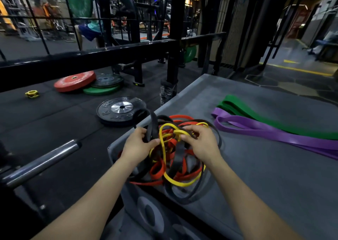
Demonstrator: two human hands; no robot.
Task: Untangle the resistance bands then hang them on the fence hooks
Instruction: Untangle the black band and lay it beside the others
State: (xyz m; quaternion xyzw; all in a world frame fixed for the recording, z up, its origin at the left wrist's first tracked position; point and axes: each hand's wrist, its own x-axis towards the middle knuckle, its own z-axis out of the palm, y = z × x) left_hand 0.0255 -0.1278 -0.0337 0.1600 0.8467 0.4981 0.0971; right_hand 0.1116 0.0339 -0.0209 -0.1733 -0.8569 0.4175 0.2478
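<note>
Both hands (139, 143) (199, 143) grip knotted flat rubber bands (175, 166).

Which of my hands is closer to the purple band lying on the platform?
Right. Your right hand grips the yellow band in the tangle, just left of the purple band. Your left hand holds a black band farther left.

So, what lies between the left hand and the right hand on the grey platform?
In the head view, a yellow band loops up between the left hand and the right hand, with red and black strands of the tangle behind it.
</note>
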